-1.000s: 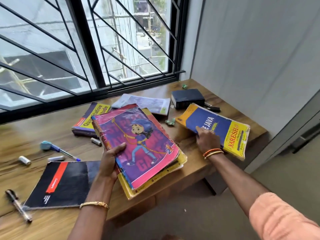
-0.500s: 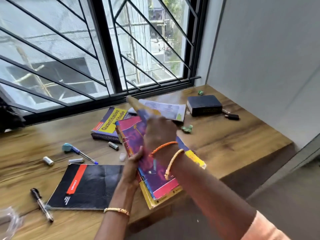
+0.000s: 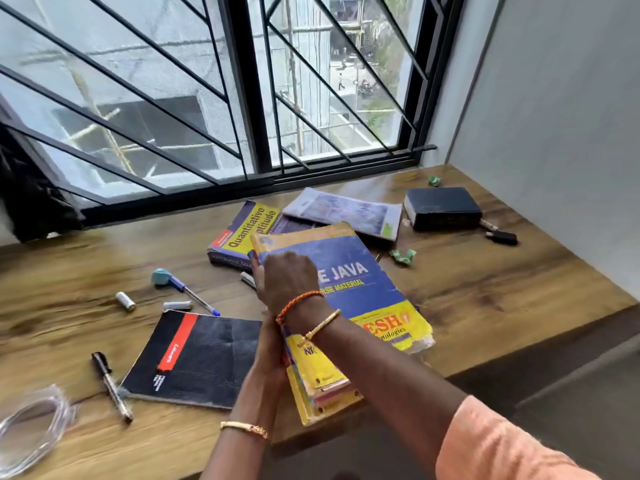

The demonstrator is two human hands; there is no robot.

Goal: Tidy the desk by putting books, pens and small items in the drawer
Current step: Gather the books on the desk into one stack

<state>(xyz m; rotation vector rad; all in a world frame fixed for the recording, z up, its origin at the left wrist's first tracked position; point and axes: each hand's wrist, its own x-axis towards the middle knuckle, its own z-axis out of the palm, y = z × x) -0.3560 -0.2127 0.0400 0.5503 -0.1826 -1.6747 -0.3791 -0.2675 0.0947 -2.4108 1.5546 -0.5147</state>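
A blue and yellow Java book point(image 3: 356, 285) now lies on top of a stack of books point(image 3: 322, 386) at the desk's front edge. My right hand point(image 3: 287, 278) rests on the Java book's left edge, fingers curled over it. My left hand point(image 3: 270, 348) grips the stack's left side from below, mostly hidden behind my right wrist. On the wooden desk point(image 3: 485, 289) lie a Quantitative Aptitude book point(image 3: 239, 233), a black notebook point(image 3: 194, 355), a thin booklet point(image 3: 346, 213), a dark thick book point(image 3: 441, 207), a blue pen point(image 3: 187, 289) and a black marker point(image 3: 110, 386).
Two batteries point(image 3: 125, 301) point(image 3: 177, 305) lie near the pen. Green crumpled scraps point(image 3: 402, 256) and a black key fob point(image 3: 502, 236) sit at the right. A clear coil point(image 3: 31, 427) lies at the front left. A barred window runs behind; a grey wall stands right.
My right hand picked the Java book up from the desk's right side, swung it over, and laid it on top of the stack held by my left hand.
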